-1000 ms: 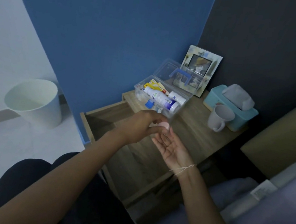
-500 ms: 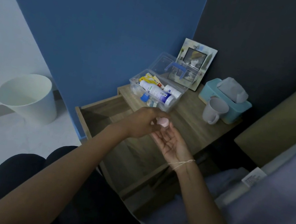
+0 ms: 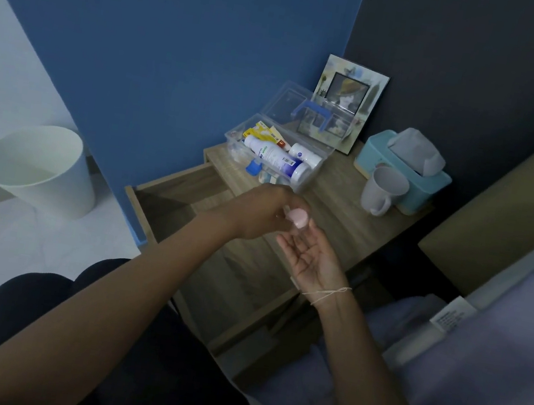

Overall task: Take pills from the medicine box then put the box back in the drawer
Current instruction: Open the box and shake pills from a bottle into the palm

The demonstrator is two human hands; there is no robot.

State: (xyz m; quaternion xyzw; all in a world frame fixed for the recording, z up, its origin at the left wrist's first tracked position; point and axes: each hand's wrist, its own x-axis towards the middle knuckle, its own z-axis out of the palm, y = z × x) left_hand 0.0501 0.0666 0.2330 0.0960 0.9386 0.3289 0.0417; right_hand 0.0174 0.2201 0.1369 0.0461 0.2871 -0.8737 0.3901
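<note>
Above the open drawer (image 3: 167, 208), the left hand (image 3: 257, 214) gripped a small pink bottle (image 3: 298, 218), fingers closed round it, tipped over the right hand (image 3: 310, 261), which lay palm up w/ fingers spread wide, just below. Clear medicine box (image 3: 312, 171) sat lid-up on the nightstand (image 3: 336, 212) behind the hands, tubes & bottles inside. Mug (image 3: 383, 192) near a tissue box (image 3: 405, 174) to the right.
</note>
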